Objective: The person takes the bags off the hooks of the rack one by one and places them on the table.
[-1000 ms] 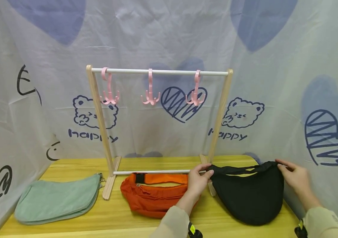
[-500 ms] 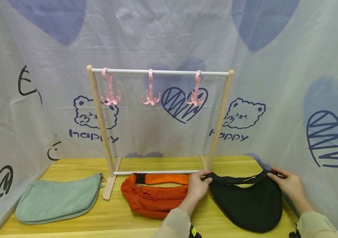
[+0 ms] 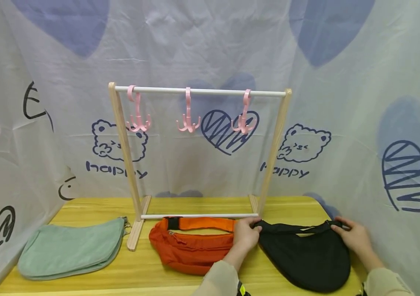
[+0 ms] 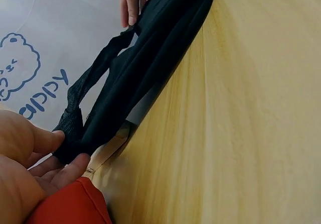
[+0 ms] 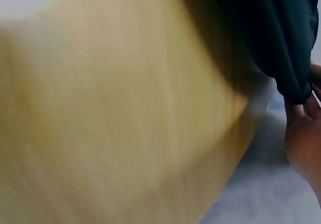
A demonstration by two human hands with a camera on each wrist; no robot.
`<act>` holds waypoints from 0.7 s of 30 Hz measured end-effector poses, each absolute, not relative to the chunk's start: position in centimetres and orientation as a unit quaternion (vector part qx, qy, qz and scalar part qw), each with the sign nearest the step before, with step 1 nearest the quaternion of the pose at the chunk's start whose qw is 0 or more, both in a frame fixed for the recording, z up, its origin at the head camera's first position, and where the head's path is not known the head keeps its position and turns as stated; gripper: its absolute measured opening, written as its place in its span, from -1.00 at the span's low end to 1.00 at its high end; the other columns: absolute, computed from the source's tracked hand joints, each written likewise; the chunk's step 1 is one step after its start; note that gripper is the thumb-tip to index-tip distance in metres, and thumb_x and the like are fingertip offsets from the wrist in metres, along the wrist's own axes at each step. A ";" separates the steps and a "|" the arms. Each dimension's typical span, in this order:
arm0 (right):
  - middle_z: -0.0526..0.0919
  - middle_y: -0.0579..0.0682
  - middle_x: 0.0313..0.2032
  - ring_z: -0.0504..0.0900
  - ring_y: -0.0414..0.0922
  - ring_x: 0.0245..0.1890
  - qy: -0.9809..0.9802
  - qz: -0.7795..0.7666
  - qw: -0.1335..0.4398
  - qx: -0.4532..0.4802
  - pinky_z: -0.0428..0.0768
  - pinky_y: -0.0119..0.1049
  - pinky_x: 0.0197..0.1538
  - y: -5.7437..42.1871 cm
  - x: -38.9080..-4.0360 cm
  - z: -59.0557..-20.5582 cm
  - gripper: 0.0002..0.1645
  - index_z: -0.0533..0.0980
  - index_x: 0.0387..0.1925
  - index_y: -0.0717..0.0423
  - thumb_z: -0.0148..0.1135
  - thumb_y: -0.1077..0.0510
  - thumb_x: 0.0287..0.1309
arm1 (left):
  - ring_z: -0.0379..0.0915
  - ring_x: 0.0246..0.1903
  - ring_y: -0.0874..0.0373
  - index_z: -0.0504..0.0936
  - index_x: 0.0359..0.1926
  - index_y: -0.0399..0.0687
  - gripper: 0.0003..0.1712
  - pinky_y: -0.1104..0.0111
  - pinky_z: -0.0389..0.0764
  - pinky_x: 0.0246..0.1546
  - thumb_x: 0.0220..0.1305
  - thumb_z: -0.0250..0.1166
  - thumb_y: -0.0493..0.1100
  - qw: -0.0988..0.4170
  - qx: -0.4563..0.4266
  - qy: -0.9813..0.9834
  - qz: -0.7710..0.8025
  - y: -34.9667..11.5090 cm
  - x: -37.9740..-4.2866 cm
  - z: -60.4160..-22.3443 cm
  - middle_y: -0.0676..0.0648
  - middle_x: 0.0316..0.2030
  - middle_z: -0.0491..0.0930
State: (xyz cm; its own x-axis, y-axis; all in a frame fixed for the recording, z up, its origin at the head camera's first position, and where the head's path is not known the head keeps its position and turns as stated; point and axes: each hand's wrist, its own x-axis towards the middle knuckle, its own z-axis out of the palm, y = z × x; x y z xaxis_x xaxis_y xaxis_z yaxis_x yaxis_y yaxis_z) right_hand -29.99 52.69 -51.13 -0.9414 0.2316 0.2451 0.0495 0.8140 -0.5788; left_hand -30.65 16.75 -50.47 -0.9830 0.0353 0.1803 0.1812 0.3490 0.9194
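A black crescent-shaped shoulder bag (image 3: 306, 259) is at the right of the table in the head view, its strap along the top. My left hand (image 3: 246, 235) pinches the bag's left upper corner between thumb and fingers, as the left wrist view shows. At the opposite upper corner my right hand (image 3: 354, 236) pinches the fabric where strap and bag meet. In the right wrist view the bag's dark side (image 5: 286, 38) hangs close over the wood, with the right fingers at its end. Beside my left hand lies an orange-red waist bag (image 3: 195, 250), partly covered by that hand.
Behind the bags stands a wooden rack with a white top bar (image 3: 217, 91). Pink hooks (image 3: 188, 119) hang from it. A pale green pouch (image 3: 73, 248) lies at the left of the yellow wooden table (image 3: 151, 283). Patterned cloth (image 3: 210, 49) encloses the back and sides.
Both hands have lowered the black bag toward the near side of the table, the right hand also shifting left. The bag's strap has sunk closer to its body.
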 end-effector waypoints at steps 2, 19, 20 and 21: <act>0.47 0.58 0.20 0.48 0.54 0.18 -0.944 0.286 0.148 -0.067 0.49 0.34 0.19 52.6 -29.9 -51.5 -0.41 0.53 0.23 0.43 0.36 0.08 0.37 | 0.66 0.08 -0.02 0.83 0.00 -0.10 -0.72 0.14 0.66 0.13 0.29 0.43 -0.35 0.062 -0.065 -0.819 -0.566 16.8 -30.5 -50.5 -0.03 -0.06 0.79; 0.44 0.60 0.23 0.43 0.59 0.18 -0.950 0.267 0.146 -0.070 0.43 0.41 0.20 51.6 -29.6 -51.6 -0.46 0.51 0.28 0.37 0.28 0.16 0.39 | 0.61 0.15 -0.06 0.80 0.06 -0.12 -0.69 0.09 0.65 0.15 0.34 0.36 -0.39 0.049 -0.062 -0.807 -0.585 17.3 -30.5 -50.3 -0.10 0.02 0.76; 0.43 0.60 0.23 0.43 0.58 0.18 -0.950 0.266 0.145 -0.070 0.43 0.41 0.19 51.6 -29.6 -51.5 -0.46 0.51 0.29 0.36 0.28 0.16 0.39 | 0.61 0.15 -0.05 0.80 0.06 -0.11 -0.68 0.10 0.65 0.15 0.33 0.37 -0.39 0.051 -0.065 -0.808 -0.584 17.3 -30.5 -50.3 -0.11 0.02 0.76; 0.42 0.61 0.24 0.42 0.59 0.18 -0.950 0.268 0.141 -0.070 0.43 0.42 0.18 51.5 -29.6 -51.4 -0.46 0.50 0.30 0.36 0.27 0.15 0.41 | 0.62 0.14 -0.05 0.80 0.07 -0.10 -0.68 0.11 0.66 0.14 0.33 0.37 -0.39 0.054 -0.069 -0.808 -0.582 17.3 -30.5 -50.3 -0.11 0.02 0.76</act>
